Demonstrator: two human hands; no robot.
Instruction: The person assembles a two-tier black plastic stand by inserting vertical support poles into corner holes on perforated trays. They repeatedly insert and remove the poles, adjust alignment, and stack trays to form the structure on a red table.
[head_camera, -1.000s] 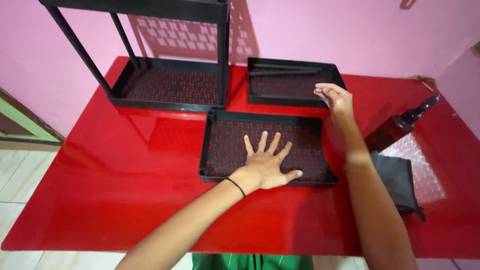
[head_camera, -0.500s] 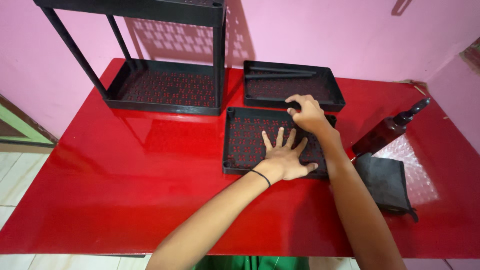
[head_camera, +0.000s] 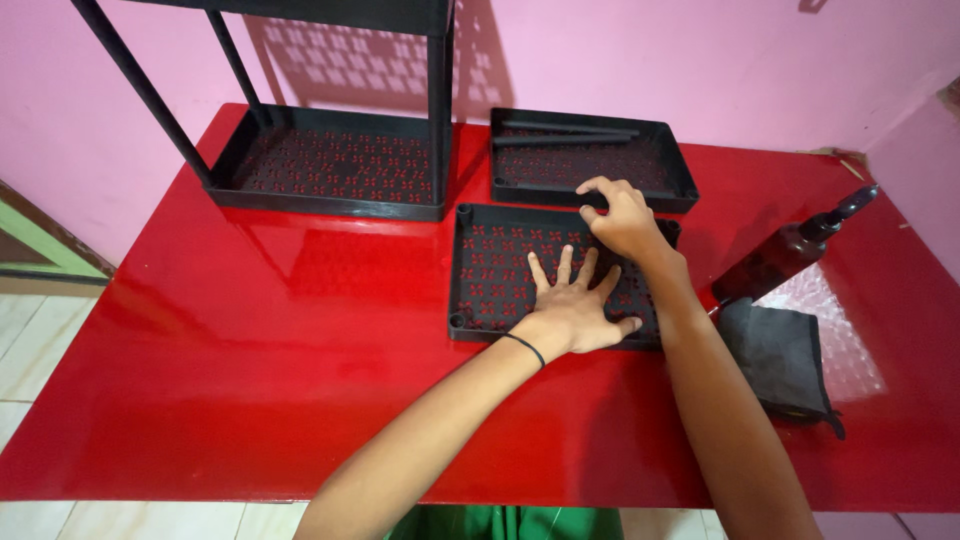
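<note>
— Red and glossy, that tabletop (head_camera: 250, 330); what lies under the hands?

— A flat black perforated plastic tray (head_camera: 490, 270), rectangular, lying near the middle of the tabletop, a little toward the far edge. The left hand (head_camera: 575, 305) rests palm down on it with fingers spread wide, holding nothing, just pressing flat. A thin black band sits on that wrist.

— And the other one?

— The right hand (head_camera: 622, 215) is curled over the tray's far right corner, fingers bent around the rim there. Whether it truly grips the rim or only touches it, I cannot tell.

— What stands beyond?

— A second black perforated tray (head_camera: 670, 170) with loose black rods (head_camera: 565, 133) lying in it, just beside the first tray's far edge. To its left, at the far left corner, a black metal-looking rack frame (head_camera: 330, 165) with upright poles and its own perforated base.

— Anything by the right edge?

— A dark bottle with a pump top (head_camera: 790, 250) lying tilted, and a folded dark grey cloth (head_camera: 785, 350) just below it, both well apart from the left hand.
</note>
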